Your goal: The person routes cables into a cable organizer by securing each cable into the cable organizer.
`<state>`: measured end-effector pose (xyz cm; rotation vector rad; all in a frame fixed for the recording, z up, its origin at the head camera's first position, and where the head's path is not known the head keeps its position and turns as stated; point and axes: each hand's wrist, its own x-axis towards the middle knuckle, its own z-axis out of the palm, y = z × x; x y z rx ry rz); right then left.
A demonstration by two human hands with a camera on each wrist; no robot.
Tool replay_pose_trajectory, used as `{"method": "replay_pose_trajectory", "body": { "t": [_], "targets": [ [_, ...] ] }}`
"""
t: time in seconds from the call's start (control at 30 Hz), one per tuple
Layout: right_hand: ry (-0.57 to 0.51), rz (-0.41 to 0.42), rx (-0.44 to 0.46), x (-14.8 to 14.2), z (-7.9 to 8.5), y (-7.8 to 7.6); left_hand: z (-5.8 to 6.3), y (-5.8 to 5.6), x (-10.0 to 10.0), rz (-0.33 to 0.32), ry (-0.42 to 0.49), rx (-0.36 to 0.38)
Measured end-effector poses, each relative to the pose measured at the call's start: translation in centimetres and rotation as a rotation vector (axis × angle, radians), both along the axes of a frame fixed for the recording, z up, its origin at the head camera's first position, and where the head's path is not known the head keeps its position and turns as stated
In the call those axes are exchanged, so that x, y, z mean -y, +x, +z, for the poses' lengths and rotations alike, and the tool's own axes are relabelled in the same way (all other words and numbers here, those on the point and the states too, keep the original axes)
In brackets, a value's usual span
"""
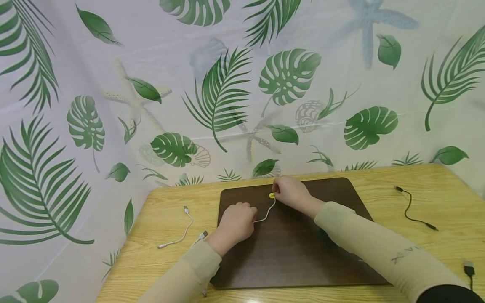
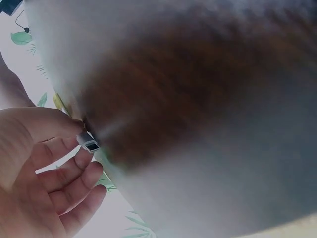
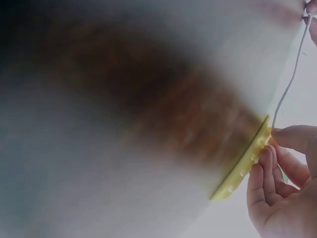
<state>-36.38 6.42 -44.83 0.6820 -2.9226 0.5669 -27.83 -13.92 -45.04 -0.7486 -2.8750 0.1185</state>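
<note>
A short white USB cable (image 1: 268,213) runs between the two hands over a dark brown board (image 1: 303,261). My left hand (image 1: 236,219) pinches the cable's metal-tipped plug (image 2: 90,144) between thumb and forefinger, the other fingers loosely bent. Farther back on the board, a yellow cable-holder strip (image 3: 242,166) with small bumps stands beside my right hand (image 1: 291,191). The right thumb and forefinger pinch the cable where it meets one end of this strip. Those fingertips hide the cable's far end, and whether it sits in a slot I cannot tell.
Another white cable (image 1: 186,229) lies on the wooden table (image 1: 144,252) to the left, with a white USB plug (image 1: 203,235) near the left wrist. On the right lie a black cable (image 1: 408,206) and a black USB plug (image 1: 469,268). A leaf-patterned cloth (image 1: 227,105) hangs behind.
</note>
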Motion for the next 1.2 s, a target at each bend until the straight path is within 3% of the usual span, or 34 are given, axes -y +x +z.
{"method": "replay_pose_trajectory", "body": {
  "t": [0.43,0.83,1.2],
  "targets": [
    [0.135,0.013,0.037,0.46,0.67,-0.30,0.22,0.11,-0.34,-0.011,-0.016,0.042],
    [0.123,0.006,0.105,0.48,0.67,-0.72,0.53,0.25,-0.39,-0.016,-0.046,0.053],
    [0.150,0.029,0.055,0.39,0.65,-0.38,0.77,0.37,-0.24,-0.018,-0.044,0.062]
  ]
}}
